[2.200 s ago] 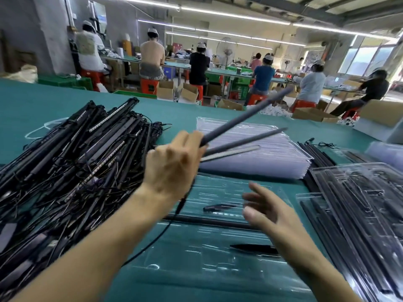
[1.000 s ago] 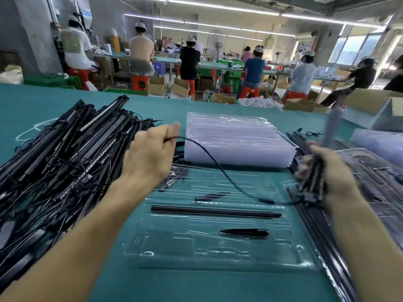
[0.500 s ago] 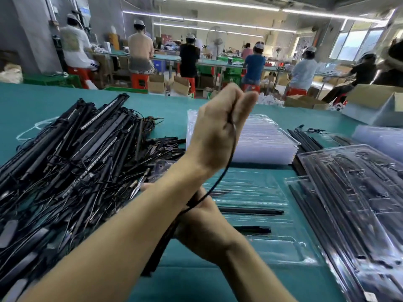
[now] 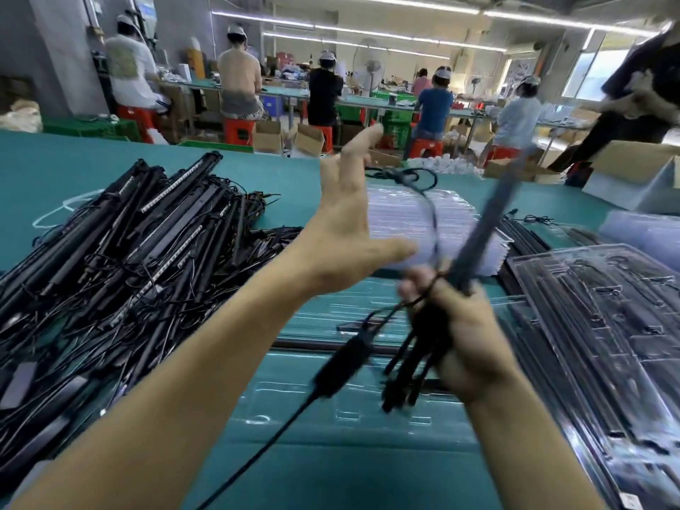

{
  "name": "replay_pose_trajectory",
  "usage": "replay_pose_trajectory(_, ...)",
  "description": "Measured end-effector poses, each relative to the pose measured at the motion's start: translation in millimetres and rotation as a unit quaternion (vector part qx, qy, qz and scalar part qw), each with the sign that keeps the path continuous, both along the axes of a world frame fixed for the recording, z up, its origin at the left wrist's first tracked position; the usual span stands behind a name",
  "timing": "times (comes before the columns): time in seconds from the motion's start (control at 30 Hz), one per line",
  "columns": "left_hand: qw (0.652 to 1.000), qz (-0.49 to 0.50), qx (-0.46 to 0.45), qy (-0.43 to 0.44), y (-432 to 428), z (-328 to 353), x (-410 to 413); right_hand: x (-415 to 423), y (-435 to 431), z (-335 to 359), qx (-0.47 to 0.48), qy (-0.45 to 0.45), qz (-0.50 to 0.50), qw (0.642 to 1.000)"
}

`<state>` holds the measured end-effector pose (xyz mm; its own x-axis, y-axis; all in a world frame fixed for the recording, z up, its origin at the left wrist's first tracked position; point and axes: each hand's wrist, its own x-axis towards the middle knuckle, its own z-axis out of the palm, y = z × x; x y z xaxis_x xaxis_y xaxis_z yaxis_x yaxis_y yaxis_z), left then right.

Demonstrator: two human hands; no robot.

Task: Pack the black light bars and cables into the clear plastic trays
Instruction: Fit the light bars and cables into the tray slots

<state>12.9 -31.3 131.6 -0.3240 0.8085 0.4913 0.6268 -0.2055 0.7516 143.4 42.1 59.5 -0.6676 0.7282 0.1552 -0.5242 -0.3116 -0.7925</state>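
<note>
My right hand (image 4: 467, 344) grips a bundle of black light bars (image 4: 489, 222) that points up and away over the table. A black cable (image 4: 415, 182) loops up from the bundle towards my left hand (image 4: 349, 230), which is raised with fingers spread and straight; whether a fingertip hooks the loop is blurred. A black inline controller (image 4: 342, 366) hangs on the cable below my hands. Beneath them lies a clear plastic tray (image 4: 294, 410) on the teal table, with a bar in it.
A big pile of loose light bars and cables (image 4: 128, 252) fills the table's left side. A stack of empty clear trays (image 4: 404, 215) stands behind my hands. Filled trays (image 4: 607, 325) lie at the right. Several workers sit at benches beyond.
My arms have uncrossed. The right hand has come up at the right with the bars, and the left hand has let its pinch on the cable go and spread its fingers.
</note>
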Motion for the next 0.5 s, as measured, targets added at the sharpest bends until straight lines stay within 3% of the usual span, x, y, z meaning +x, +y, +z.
replay_pose_trajectory(0.1, 0.983, -0.085, -0.146, -0.078, -10.3, -16.0, -8.3, 20.2, 46.7, 28.3, -0.055, 0.07, -0.143, 0.986)
replay_pose_trajectory(0.27, 0.888, -0.261, -0.361, -0.117, -11.7, -59.1, -5.0, 32.6, 86.8, 45.8, -0.068, 0.081, -0.242, 0.965)
replay_pose_trajectory(0.4, 0.895, -0.24, -0.36, -0.112, -7.3, -82.8, 2.4, 33.6, 89.7, 47.2, -0.04, 0.091, -0.232, 0.968)
replay_pose_trajectory(0.5, 0.908, -0.226, -0.319, -0.148, -7.3, -83.1, -1.1, 37.7, 90.1, 45.1, -0.02, 0.042, -0.237, 0.97)
